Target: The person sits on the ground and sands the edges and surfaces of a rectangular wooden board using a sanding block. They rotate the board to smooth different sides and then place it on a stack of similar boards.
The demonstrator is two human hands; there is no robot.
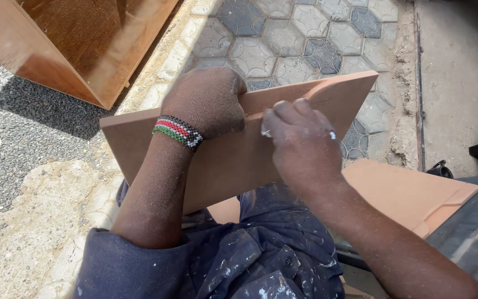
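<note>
A flat brown board stands tilted on my lap, its top edge running from lower left to upper right. My left hand, with a beaded bracelet on the wrist, grips the board's top edge. My right hand presses against the board's face just below that edge, fingers closed on something small and pale that I cannot make out. Both hands are dusty and nearly touch each other.
A second brown board lies flat at the right, under my right forearm. A large wooden cabinet stands at the upper left on gravel. Patterned paving stones lie beyond the board, bare concrete at the far right.
</note>
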